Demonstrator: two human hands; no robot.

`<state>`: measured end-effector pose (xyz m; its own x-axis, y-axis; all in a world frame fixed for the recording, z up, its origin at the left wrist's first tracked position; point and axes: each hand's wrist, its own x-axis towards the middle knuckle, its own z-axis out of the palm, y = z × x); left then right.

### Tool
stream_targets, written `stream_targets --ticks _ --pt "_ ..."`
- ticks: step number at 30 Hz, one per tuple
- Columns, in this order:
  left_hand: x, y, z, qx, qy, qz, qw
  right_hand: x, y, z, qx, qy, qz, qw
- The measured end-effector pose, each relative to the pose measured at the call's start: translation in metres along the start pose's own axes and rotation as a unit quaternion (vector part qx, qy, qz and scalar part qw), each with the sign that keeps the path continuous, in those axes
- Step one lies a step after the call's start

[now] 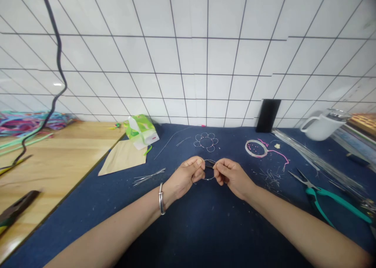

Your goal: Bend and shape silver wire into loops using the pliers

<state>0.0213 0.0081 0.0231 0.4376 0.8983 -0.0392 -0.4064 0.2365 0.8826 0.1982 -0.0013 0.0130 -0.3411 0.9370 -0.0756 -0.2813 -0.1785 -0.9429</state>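
Observation:
My left hand and my right hand face each other over the blue cloth. Each pinches one side of a thin wire ring, whose sides are partly hidden behind my fingers. A silver bangle circles my left wrist. Just beyond my hands lies a flower-shaped wire frame, with looped petals around a central ring. Several cut wires rest left of my left hand. Short wire scraps are scattered to the right of my right hand.
Long-nose pliers with teal handles lie at right, near a bundle of long wires. A round dish with pink beads, a black phone-like slab and a white mug stand behind. A green tissue pack and dark pliers are left.

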Motion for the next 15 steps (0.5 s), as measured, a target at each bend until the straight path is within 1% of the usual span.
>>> stream_targets --ticks 4,10,15 --pt "-0.0007 -0.0021 0.0002 -0.023 -0.006 -0.004 1.000 0.0016 -0.0003 -0.0012 0.010 0.007 0.001 1.000" --pt "-0.0028 -0.0033 0.0045 -0.069 -0.029 -0.005 0.997 0.0036 -0.0022 -0.0046 0.046 0.042 -0.005 0.998" --pt "-0.0031 -0.0026 0.0040 -0.072 -0.010 0.007 0.997 0.0026 -0.0022 -0.0036 0.044 0.042 -0.009 0.998"
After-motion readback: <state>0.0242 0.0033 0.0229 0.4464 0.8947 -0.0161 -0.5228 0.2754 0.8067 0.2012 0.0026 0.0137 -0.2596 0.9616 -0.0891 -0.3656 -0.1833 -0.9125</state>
